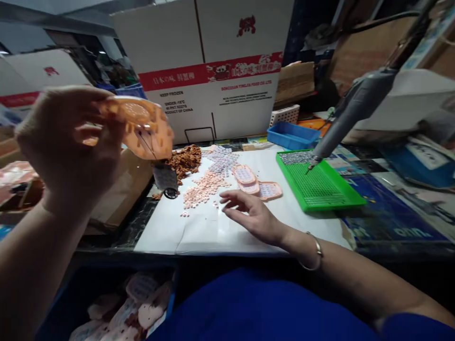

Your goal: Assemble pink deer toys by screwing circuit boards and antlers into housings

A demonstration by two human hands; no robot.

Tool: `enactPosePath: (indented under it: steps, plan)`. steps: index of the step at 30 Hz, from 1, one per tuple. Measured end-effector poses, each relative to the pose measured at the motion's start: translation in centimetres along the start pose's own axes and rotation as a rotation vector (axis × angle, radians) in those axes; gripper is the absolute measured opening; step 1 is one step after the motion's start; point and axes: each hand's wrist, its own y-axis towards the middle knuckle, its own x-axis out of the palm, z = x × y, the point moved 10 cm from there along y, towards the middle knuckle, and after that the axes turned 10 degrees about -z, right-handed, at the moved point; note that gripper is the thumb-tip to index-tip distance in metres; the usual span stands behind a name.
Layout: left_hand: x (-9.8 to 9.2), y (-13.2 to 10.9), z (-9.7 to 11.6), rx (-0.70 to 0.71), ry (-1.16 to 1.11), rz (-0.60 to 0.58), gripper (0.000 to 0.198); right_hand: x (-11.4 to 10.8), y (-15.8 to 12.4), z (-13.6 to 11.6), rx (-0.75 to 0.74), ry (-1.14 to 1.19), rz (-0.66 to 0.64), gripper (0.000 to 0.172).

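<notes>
My left hand [71, 137] is raised at the left, its fingers closed on the edge of a peach-coloured plastic shell [156, 135]. Thin wires run down from the shell to a dangling dark boxy part [165, 180] with a small black ring at its bottom. Low over the white sheet [213, 234], my right hand [250, 215] has its fingers loosely curled and apart, with nothing in them. Its fingertips are beside a pile of small pink pieces [202, 189]. Just behind it lie several pink-rimmed oval panels [245, 174] with pale keys.
A grey electric screwdriver [355, 111] hangs over a green tray [330, 189] of small metal parts. Behind stand a blue tray [293, 136] and a large white carton [213, 42]. Brown pieces [186, 161] and pale keys [222, 158] are heaped nearby. Below left, a blue bin [172, 293] holds pink shells.
</notes>
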Motion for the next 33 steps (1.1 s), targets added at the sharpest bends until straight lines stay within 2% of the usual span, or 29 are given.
enactPosePath:
  steps: [2,4,6,9,11,14,16,19,22,25,28,30,33]
  plan:
    - [1.5,-1.5,2.6,0.135,-0.025,0.024,0.036,-0.3,-0.9,-3.0,-0.257,-0.183,0.12,0.028]
    - [3.6,-2.8,4.1,0.223,-0.094,-0.032,0.03,0.4,-2.8,-5.8,-0.497,-0.473,0.2,0.022]
    - [5.9,-3.9,4.5,0.234,-0.188,-0.138,0.025,1.4,-4.3,-6.7,-0.565,-0.733,0.229,0.017]
    - [8.6,-5.3,4.4,0.165,-0.328,-0.25,0.023,1.6,-5.8,-5.4,-0.431,-0.957,0.265,0.032]
    - [10.1,-6.0,4.4,0.106,-0.399,-0.299,0.022,1.3,-6.6,-3.8,-0.305,-0.997,0.27,0.038]
    - [12.0,-6.8,5.1,0.059,-0.49,-0.379,0.022,0.5,-7.8,-1.4,-0.158,-0.836,0.266,0.039]
    - [13.0,-7.2,5.6,0.035,-0.544,-0.423,0.024,0.0,-8.5,-0.7,-0.137,-0.665,0.279,0.028]
    - [13.8,-7.4,5.8,0.001,-0.594,-0.452,0.026,-0.5,-9.6,-1.3,-0.194,-0.53,0.295,0.014]
    - [15.6,-7.5,5.1,-0.076,-0.537,-0.564,0.034,-1.4,-10.9,-1.5,-0.128,-0.445,0.269,0.015]
    - [20.0,-8.3,4.9,-0.132,-0.405,-0.873,0.04,-2.6,-12.1,-0.2,0.066,-0.321,0.221,0.024]
    - [25.4,-10.1,5.4,-0.103,-0.291,-1.168,0.043,-3.5,-12.8,0.9,0.211,-0.39,0.172,0.024]
    - [28.7,-11.3,6.0,-0.07,-0.269,-1.259,0.043,-4.0,-12.8,1.8,0.318,-0.544,0.125,0.023]
    - [31.9,-12.4,6.7,0.007,-0.276,-1.261,0.045,-4.6,-13.0,3.8,0.525,-0.759,0.036,0.025]
